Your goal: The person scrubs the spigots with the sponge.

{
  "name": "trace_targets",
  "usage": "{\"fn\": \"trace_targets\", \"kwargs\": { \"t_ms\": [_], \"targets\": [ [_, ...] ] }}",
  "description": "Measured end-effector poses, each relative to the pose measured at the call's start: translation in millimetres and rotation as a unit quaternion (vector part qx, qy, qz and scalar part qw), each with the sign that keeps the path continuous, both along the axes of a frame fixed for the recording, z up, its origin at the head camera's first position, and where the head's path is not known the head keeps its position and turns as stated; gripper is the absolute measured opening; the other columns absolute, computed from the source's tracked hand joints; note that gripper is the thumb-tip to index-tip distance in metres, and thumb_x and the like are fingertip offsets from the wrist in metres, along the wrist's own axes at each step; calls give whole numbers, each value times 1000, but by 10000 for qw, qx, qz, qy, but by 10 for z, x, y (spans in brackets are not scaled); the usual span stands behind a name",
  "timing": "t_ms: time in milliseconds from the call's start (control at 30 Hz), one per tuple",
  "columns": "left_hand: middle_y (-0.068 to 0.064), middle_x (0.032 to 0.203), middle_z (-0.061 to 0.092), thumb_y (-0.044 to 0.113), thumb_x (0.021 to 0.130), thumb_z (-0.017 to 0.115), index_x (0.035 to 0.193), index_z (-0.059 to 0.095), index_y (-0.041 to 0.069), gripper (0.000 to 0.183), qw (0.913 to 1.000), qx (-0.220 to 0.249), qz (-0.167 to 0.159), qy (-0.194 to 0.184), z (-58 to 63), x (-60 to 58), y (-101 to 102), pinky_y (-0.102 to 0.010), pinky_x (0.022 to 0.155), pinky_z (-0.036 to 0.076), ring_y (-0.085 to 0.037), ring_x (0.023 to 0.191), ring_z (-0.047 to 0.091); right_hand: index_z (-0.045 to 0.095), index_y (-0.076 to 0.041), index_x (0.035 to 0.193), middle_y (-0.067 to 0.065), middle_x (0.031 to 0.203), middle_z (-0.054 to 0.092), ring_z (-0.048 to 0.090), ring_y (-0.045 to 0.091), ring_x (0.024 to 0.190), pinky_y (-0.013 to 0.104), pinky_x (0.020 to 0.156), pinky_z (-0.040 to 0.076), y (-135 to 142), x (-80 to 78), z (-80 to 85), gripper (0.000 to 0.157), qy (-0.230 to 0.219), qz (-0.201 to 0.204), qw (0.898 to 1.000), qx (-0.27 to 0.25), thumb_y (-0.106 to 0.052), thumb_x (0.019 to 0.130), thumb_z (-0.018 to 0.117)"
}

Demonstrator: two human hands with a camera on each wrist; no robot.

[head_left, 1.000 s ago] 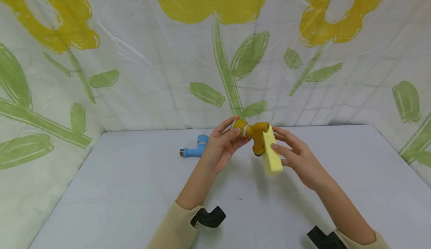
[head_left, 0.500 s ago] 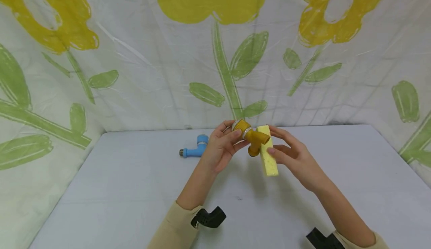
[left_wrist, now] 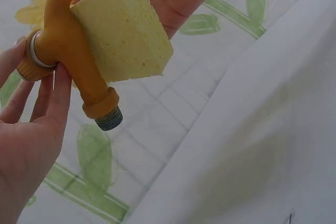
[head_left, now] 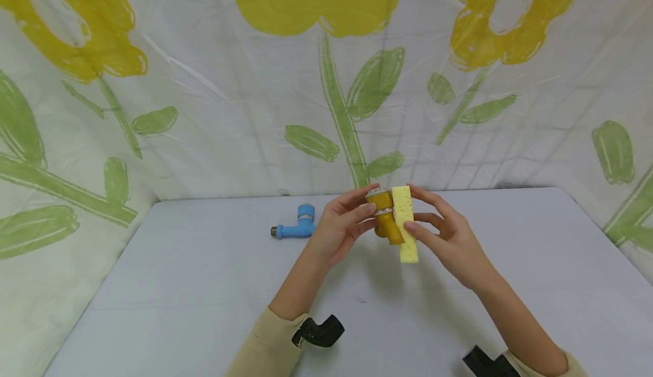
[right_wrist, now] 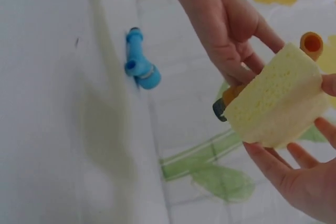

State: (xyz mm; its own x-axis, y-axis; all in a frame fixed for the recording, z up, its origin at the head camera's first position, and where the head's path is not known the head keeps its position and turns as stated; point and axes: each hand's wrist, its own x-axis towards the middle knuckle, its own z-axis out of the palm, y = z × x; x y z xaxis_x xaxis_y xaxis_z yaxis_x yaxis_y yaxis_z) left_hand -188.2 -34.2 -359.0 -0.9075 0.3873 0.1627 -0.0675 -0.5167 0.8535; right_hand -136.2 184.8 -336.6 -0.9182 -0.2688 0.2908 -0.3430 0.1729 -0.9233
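My left hand (head_left: 340,224) holds an orange-yellow faucet (left_wrist: 68,40) by its ribbed knob, thumb and fingers around it. The faucet is raised above the table, its open spout and dark threaded end both showing in the left wrist view. A pale yellow sponge (head_left: 405,224) lies flat against the faucet's side. My right hand (head_left: 449,241) grips this sponge by its edges, fingers behind and thumb on the near face. In the right wrist view the sponge (right_wrist: 278,98) covers much of the faucet.
A blue faucet (head_left: 298,227) lies on the white table (head_left: 204,286) toward the back, left of my hands and partly behind the left one. Behind the table hangs a white sheet (head_left: 229,110) with painted flowers.
My left hand has turned the orange-yellow faucet so its knob points up and its spout slants down. The sponge has shifted slightly left and stands more upright. The blue faucet has stayed put.
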Motion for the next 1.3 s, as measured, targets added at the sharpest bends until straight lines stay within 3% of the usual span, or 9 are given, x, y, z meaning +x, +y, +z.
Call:
{"fn": "trace_targets", "kwargs": {
  "t_ms": [100, 500, 667, 933, 1133, 1300],
  "targets": [
    [2, 112, 69, -8, 104, 49, 145, 54, -9, 41, 9999, -103, 49, -34, -14, -9, 15, -26, 91, 61, -13, 100, 70, 45, -13, 160, 0, 162, 42, 63, 13, 120, 22, 91, 61, -11, 2, 1, 59, 99, -122, 9999, 14, -2, 104, 64],
    [-2, 114, 67, -10, 101, 57, 129, 69, 1, 32, 9987, -408, 315, -65, 10, 12, 49, -32, 95, 62, -16, 102, 69, 47, -13, 158, -3, 159, 43, 61, 13, 121, 21, 92, 60, -35, 10, -27, 66, 414, -456, 9981, -64, 5, 99, 69],
    [-3, 112, 68, -11, 99, 61, 124, 73, 6, 33, 9979, -596, 249, 18, 4, 15, 59, -34, 96, 62, -17, 105, 68, 47, -12, 158, -3, 158, 44, 62, 13, 120, 20, 92, 60, -7, -7, -37, 66, 500, -471, 9975, -183, 7, 99, 68],
    [-4, 116, 69, -10, 98, 63, 136, 64, -8, 38, 9953, -944, 158, 156, -31, 12, 76, -36, 97, 62, -15, 105, 69, 45, -12, 160, 2, 160, 43, 61, 15, 121, 19, 93, 59, 31, -39, -47, 66, 392, -430, 9969, -530, 8, 100, 65],
    [-11, 125, 69, -6, 100, 64, 140, 62, -9, 40, 9924, -1193, 194, 247, -19, 14, 80, -40, 98, 62, -15, 101, 71, 43, -15, 161, 3, 158, 40, 59, 17, 122, 20, 93, 59, 22, -22, -30, 72, 391, -394, 9954, -787, 12, 98, 65],
    [-10, 123, 70, -8, 99, 63, 141, 60, -10, 41, 9925, -1177, 133, 299, -20, 16, 77, -41, 99, 61, -14, 102, 71, 45, -14, 160, 3, 152, 46, 60, 16, 121, 20, 93, 59, 37, -42, -41, 72, 395, -414, 9945, -881, 14, 97, 65]
  ]
}}
